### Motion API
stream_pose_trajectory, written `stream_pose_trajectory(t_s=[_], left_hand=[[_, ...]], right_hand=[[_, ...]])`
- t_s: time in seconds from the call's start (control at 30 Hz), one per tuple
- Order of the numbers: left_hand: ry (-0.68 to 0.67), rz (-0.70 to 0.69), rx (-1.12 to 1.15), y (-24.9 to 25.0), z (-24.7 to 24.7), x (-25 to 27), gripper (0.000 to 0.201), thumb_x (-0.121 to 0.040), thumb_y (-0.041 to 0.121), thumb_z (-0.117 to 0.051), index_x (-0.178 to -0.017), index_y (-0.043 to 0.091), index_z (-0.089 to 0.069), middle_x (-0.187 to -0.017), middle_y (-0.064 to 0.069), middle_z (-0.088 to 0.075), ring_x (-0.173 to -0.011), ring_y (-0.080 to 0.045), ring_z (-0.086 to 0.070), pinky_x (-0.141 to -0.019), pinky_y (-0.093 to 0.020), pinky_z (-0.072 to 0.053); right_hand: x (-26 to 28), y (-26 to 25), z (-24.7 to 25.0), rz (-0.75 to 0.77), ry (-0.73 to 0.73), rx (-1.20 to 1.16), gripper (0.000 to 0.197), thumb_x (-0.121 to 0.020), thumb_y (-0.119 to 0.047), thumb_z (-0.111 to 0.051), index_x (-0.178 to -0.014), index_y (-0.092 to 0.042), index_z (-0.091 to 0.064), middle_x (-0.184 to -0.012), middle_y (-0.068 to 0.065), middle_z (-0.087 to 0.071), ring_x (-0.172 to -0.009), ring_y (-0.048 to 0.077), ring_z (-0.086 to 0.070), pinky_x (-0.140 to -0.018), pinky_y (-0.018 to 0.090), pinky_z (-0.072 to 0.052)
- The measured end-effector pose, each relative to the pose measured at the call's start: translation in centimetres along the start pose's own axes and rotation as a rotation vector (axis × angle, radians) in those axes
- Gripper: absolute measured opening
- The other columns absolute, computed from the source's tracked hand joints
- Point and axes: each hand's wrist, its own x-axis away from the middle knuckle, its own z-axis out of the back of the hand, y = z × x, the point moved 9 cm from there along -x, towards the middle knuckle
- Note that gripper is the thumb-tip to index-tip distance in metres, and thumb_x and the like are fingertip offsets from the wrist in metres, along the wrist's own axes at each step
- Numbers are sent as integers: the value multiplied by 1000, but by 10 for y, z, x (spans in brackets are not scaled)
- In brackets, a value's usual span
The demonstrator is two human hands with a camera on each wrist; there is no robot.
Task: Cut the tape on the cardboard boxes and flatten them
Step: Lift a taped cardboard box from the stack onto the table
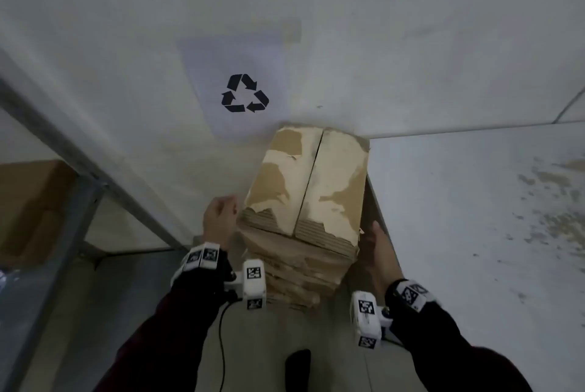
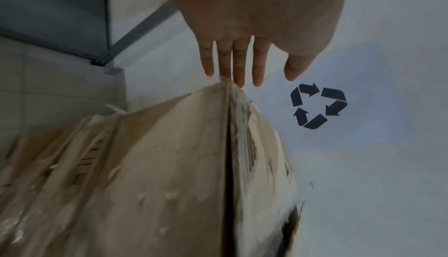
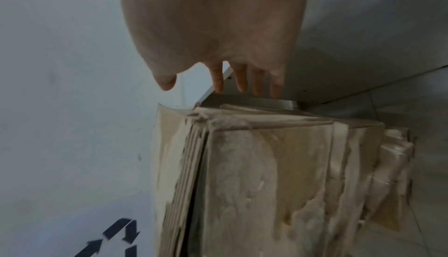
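A stack of flattened cardboard boxes (image 1: 304, 189) with torn, peeled surfaces stands against the white wall, several layers thick. My left hand (image 1: 220, 217) is at the stack's left edge, and my right hand (image 1: 378, 246) is at its right edge near the front corner. The left wrist view shows the left hand (image 2: 242, 50) with straight fingers reaching past the far corner of the cardboard (image 2: 169, 165). Seen from the right wrist, the right hand (image 3: 218, 41) has straight, spread fingers above the stack (image 3: 254, 165). Neither hand grips anything. I cannot tell whether they touch the cardboard.
A paper sheet with a black recycling symbol (image 1: 245, 94) hangs on the wall above the stack. A grey metal shelf frame (image 1: 79, 176) with a brown box (image 1: 28, 201) stands at the left. A white panel (image 1: 474, 201) borders the stack's right side.
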Motion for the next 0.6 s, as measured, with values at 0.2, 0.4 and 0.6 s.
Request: stream_pose_trajectory(t_s=[0.2,0.4,0.6], left_hand=[[-442,197,-147,-18,-66,-43,48,-92,49,-47,-121,13,-61,-127,-10,-60,-116,-28,-55,-107,-45,-38],[-496,180,-200,-22,-77,-39,82,-63,70,-60,-124,15,-59,-119,-7,-66,-108,-25,-61,-104,-46,-42],[-423,110,-190,15,-57,-14,49,-90,50,-56,-126,17,-57,-116,-4,-64,-109,-25,-59,-101,-40,-43]], right_hand=[[-36,16,-38,-110,-220,-55,68,-83,-74,-36,-119,-22,-61,-103,5,-73,-96,23,-69,-91,44,-51],[-53,17,-40,-53,-226,-50,94,-61,-69,-71,-140,-32,-36,-131,1,-59,-117,23,-59,-103,51,-43],[-31,-12,-49,25,-318,-17,82,-70,-60,-69,-140,-32,-37,-130,2,-60,-116,23,-60,-100,47,-46]])
